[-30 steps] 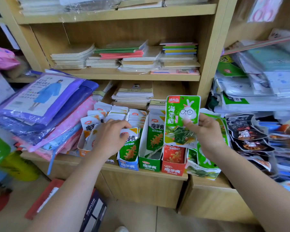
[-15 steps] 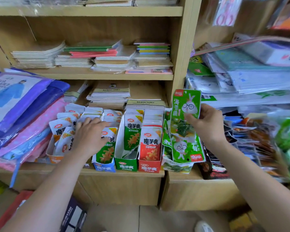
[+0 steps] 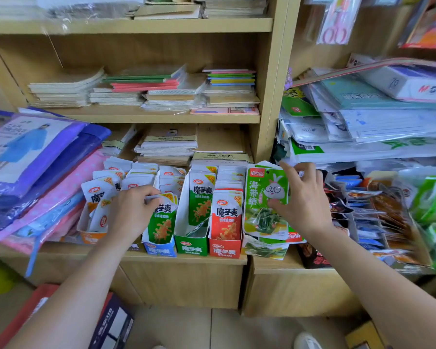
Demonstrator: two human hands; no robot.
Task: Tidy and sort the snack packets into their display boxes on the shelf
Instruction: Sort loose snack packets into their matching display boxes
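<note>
Right hand (image 3: 303, 200), centre-right, pinches the green packet (image 3: 261, 195) by its edge. It is likely light, floppy, slick film, so the stiffer top seam should grip best. Left hand (image 3: 132, 214) fingers curl on a boxed packet (image 3: 161, 224).

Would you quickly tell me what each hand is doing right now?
Left hand: closed, pinching the top of a green packet in the blue box.
Right hand: closed, holding the rabbit packet.
</note>
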